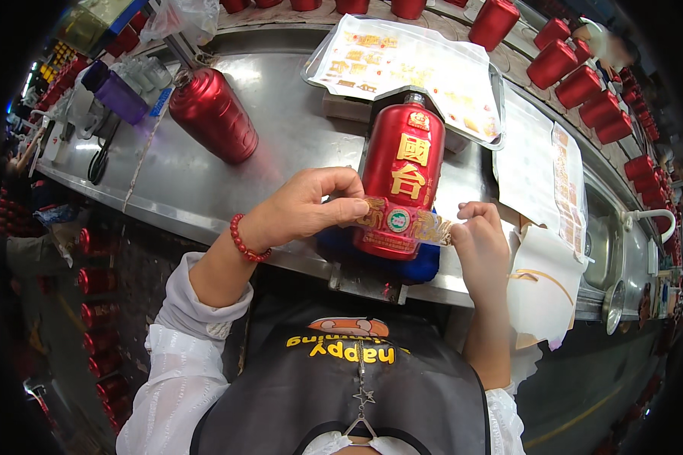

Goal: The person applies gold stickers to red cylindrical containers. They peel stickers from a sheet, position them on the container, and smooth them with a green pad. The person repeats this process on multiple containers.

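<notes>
A red metallic bottle (404,136) with raised gold characters lies in front of me, its neck pointing away and its lower end over a blue support (426,267). Across its lower part stretches a thin clear decal strip (432,227) with gold patterning. My left hand (311,203), with a red bead bracelet (243,241) at the wrist, pinches the strip's left end between thumb and fingers. At the strip's right end, my right hand (482,246) is closed on it. The strip lies against or just above the bottle; I cannot tell which.
Another red bottle (214,114) stands to the left on the metal table (296,98). Behind the work, a tray (501,110) bears gold-printed decal sheets (391,61). White papers (525,148) lie at right, before a sink (601,254). Farther left are scissors (99,163) and a purple bottle (118,92).
</notes>
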### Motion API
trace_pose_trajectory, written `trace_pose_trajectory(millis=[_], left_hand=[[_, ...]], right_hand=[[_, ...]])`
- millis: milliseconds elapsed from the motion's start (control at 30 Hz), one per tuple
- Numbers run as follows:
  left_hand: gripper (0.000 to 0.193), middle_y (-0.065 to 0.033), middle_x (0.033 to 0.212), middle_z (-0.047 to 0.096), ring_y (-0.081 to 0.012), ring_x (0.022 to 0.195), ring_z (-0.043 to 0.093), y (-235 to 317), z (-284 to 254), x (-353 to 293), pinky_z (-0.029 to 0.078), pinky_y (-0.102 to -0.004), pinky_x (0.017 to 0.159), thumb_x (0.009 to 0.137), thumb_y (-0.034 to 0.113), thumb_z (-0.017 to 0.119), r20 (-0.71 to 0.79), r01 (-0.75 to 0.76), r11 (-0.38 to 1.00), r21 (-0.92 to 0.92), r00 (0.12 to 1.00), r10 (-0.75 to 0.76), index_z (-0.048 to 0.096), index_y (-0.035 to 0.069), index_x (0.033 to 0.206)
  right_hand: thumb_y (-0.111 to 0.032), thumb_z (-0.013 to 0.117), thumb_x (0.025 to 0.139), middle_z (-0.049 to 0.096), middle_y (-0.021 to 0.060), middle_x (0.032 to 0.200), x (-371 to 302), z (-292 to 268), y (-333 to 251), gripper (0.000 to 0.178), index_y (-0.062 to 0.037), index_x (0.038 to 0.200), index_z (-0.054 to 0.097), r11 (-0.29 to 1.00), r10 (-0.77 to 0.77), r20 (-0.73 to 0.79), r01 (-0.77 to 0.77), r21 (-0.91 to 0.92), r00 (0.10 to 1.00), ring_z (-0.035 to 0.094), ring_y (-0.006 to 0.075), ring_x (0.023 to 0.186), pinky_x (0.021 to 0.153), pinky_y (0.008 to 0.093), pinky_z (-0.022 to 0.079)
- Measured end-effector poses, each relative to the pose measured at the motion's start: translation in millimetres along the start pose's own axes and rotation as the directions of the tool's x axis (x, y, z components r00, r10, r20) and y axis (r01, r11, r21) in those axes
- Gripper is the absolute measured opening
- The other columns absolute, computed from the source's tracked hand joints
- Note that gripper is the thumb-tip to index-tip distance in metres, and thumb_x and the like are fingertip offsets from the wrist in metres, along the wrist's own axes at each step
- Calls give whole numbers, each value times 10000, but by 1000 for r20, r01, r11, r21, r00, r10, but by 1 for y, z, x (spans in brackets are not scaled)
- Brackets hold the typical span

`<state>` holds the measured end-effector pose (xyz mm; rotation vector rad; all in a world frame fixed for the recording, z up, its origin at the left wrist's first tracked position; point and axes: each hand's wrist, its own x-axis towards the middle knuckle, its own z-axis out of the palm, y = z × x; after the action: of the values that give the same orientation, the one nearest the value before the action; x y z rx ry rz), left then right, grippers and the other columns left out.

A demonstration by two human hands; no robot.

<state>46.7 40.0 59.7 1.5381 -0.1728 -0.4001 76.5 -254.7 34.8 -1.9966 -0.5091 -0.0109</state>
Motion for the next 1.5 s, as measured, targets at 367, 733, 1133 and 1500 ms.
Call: trace_pose_trajectory(millis=[367,733,1133,1500], left_hand=[[200,18,834,593,-57,786,532,1,1,0,466,-245,712,986,187,674,-26,-14,997,73,1000,16,611,25,886],[256,-24,820,620,-121,795,570,1,2,1,478,-309,762,958,251,696,-65,-57,966,253,995,76,622,26,861],[808,-202,1414,456,-325,1333,425,-54,33,-2,313,-431,1150,920,585,670,-314,-297,887,354,856,412,392,16,1422],[889,-214,1454,380,-317,1389,379,-54,36,1,293,-429,1175,897,517,739,-278,-298,912,282,885,374,294,3,1470]], right_hand=[[-80,634,908,593,121,1072,2,1,0,187,3,764,548,999,35,22,-35,-12,999,608,241,1095,911,335,466],[-129,699,941,565,112,1016,9,9,24,149,-2,903,629,989,-115,-74,107,-99,991,573,204,941,776,294,471],[-331,792,885,500,142,1162,13,15,-7,416,-42,1041,537,989,-111,159,93,117,981,514,263,1122,995,361,431],[-308,829,845,506,138,1204,12,18,-6,449,-60,1034,507,991,-78,183,57,120,980,499,276,1187,1039,365,409]])
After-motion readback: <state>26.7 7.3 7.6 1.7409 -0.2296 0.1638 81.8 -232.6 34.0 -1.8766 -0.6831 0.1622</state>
